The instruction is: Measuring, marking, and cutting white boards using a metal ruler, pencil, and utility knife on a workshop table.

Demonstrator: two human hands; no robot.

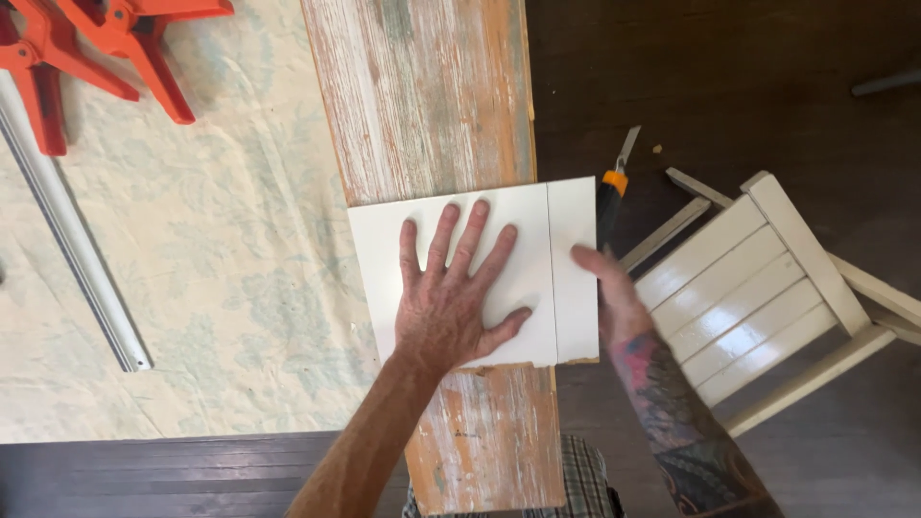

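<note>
A white square tile lies flat across a weathered wooden plank, with a straight scored line running down it near its right side. My left hand presses flat on the tile, fingers spread apart. My right hand is at the tile's right edge, closed around a black utility knife with an orange slider; its blade points away from me, past the tile's far right corner.
Orange spring clamps and a long metal bar lie on a pale patterned cloth at left. A white slatted wooden chair stands on the dark floor at right, close to my right hand.
</note>
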